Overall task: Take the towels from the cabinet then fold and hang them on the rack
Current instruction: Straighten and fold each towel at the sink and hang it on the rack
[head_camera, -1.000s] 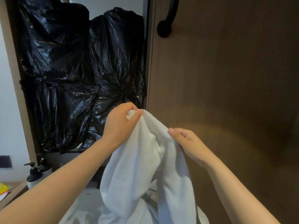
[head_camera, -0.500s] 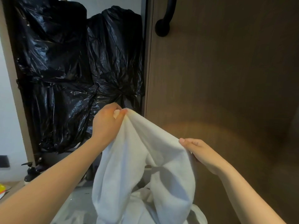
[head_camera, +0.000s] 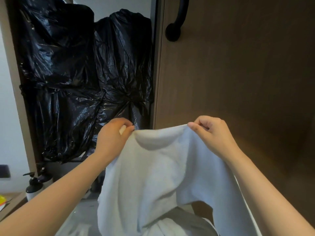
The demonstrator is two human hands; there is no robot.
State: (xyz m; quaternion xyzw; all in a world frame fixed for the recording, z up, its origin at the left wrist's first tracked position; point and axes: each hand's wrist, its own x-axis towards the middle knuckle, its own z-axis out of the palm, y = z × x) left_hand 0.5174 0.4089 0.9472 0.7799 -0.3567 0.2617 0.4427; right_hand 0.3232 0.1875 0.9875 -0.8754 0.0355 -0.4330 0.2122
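In the head view, your left hand (head_camera: 112,136) pinches one top corner of the white towel (head_camera: 153,176) between thumb and curled fingers. Your right hand (head_camera: 214,133) pinches the other corner the same way, fingers tucked in. The top edge runs from 9 o'clock to 3 o'clock between them and sags slightly in the middle, while the towel's length hangs toward 6 o'clock in front of you. Black plastic bags (head_camera: 76,74) fill the open cabinet (head_camera: 157,65) at 11 o'clock. Its brown door (head_camera: 247,74) with a black handle (head_camera: 177,23) stands at 1 o'clock, and a pump bottle (head_camera: 32,186) sits at 8 o'clock.
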